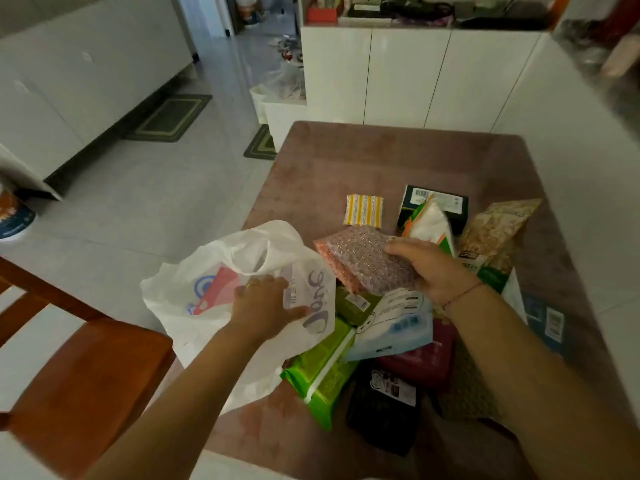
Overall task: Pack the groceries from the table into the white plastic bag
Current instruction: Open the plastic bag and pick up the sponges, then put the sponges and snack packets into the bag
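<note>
The person is standing at the near edge of the desk [381, 157] and loading the white plastic bag [194, 282], which is lying slumped at the desk's left edge with its mouth facing up and toward the far right. The left hand [263, 306] is pressing flat on the bag's printed near wall, fingers spread, pinning rather than gripping it. The right hand [429, 268] is closed around the near right end of a pink bubble-wrap packet [360, 258], holding it just right of the bag's mouth. The packet's long axis is running from near right to far left, and its free end is pointing at the opening. Something red [221, 289] is showing through the bag's film, so at least one item seems to be inside.

To do this step well, the left hand should probably be lifting the upper lip of the mouth, since pressing down is tending to flatten the opening; the packet should be sliding in end first along its long axis, low and flat.

Much appears to be remaining: green wipes packs [322, 368], a pale blue pouch [394, 327], a dark red pack [426, 358], a black pack [384, 410], a tissue pack [433, 226], a dark box [450, 202], a snack bag [495, 233] and a yellow-striped sachet [363, 209].
</note>
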A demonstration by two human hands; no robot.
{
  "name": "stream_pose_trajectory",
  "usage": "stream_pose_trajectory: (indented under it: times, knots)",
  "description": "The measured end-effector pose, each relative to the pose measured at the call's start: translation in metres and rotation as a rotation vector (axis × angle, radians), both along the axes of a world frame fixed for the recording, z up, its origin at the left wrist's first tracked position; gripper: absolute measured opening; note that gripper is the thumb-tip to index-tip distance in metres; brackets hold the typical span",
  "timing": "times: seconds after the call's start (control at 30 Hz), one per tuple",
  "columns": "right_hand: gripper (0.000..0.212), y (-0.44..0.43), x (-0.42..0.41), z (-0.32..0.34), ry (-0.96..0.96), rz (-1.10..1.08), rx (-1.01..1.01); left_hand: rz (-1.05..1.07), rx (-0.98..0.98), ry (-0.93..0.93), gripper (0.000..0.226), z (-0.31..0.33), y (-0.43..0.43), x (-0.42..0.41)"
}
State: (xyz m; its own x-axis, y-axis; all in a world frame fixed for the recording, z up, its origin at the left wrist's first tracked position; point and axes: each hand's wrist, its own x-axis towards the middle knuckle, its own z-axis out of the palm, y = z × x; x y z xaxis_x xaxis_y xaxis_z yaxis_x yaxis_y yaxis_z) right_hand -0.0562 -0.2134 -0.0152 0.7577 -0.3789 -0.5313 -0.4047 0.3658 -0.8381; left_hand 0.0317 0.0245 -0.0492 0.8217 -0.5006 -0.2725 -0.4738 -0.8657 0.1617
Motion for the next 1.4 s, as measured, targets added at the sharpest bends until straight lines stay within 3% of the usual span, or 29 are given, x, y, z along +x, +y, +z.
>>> stream_pose_trajectory:
  times: [0.1, 0.17, 0.27, 0.37, 0.57, 0.6, 0.67, 0.73, 0.77, 0.83, 0.93, 1.03, 1.13, 1.23, 1.33, 1.4]
  knots:
    - [0.016, 0.028, 0.014, -0.002, 0.147, 0.315, 0.013, -0.054, 0.169, 0.159, 0.092, 0.001, 0.026, -0.004]
    - [0.008, 0.051, 0.028, -0.009, 0.213, 0.411, -0.008, -0.093, 0.175, 0.271, 0.091, 0.002, 0.033, -0.008]
    - [0.017, 0.083, 0.053, -0.029, 0.224, 0.326, -0.069, -0.210, 0.122, 0.299, 0.057, 0.010, 0.035, -0.022]
    - [0.024, 0.112, 0.075, -0.050, 0.124, 0.226, -0.330, -0.367, 0.024, 0.211, 0.028, 0.018, 0.036, -0.044]
    - [0.033, 0.157, 0.092, -0.088, 0.152, 0.174, -0.486, -0.529, -0.129, 0.182, 0.044, 0.029, 0.045, -0.074]
    - [0.031, 0.160, 0.092, -0.094, 0.148, 0.174, -0.497, -0.499, -0.172, 0.166, 0.045, 0.029, 0.050, -0.071]
    - [0.030, 0.159, 0.092, -0.106, 0.158, 0.192, -0.532, -0.348, -0.397, -0.097, 0.043, 0.021, 0.067, -0.057]
    - [0.038, 0.155, 0.090, -0.115, 0.215, 0.271, -0.599, -0.025, -0.596, -0.395, 0.037, 0.014, 0.086, -0.032]
    - [0.044, 0.153, 0.089, -0.119, 0.255, 0.344, -0.648, 0.191, -0.609, -0.449, 0.039, 0.014, 0.093, -0.017]
    - [0.053, 0.148, 0.089, -0.121, 0.300, 0.502, -0.756, 0.611, -0.563, -0.282, 0.064, 0.012, 0.101, 0.014]
    - [0.022, 0.137, 0.091, -0.101, 0.214, 0.656, -0.809, 0.948, -0.530, 0.111, 0.103, -0.003, 0.105, 0.053]
    - [0.014, 0.112, 0.095, -0.070, 0.085, 0.711, -0.850, 1.071, -0.567, 0.229, 0.099, -0.018, 0.102, 0.069]
    - [0.039, 0.084, 0.098, -0.047, -0.018, 0.608, -0.673, 1.085, -0.605, 0.295, 0.083, -0.016, 0.099, 0.073]
    - [0.061, 0.069, 0.106, -0.038, -0.059, 0.558, -0.513, 0.919, -0.583, 0.346, 0.074, -0.006, 0.091, 0.064]
    - [0.031, 0.047, 0.111, -0.025, -0.088, 0.500, -0.348, 0.669, -0.542, 0.285, 0.077, 0.011, 0.080, 0.048]
    - [0.030, 0.028, 0.115, -0.019, -0.088, 0.316, -0.280, 0.508, -0.525, 0.236, 0.081, 0.018, 0.078, 0.038]
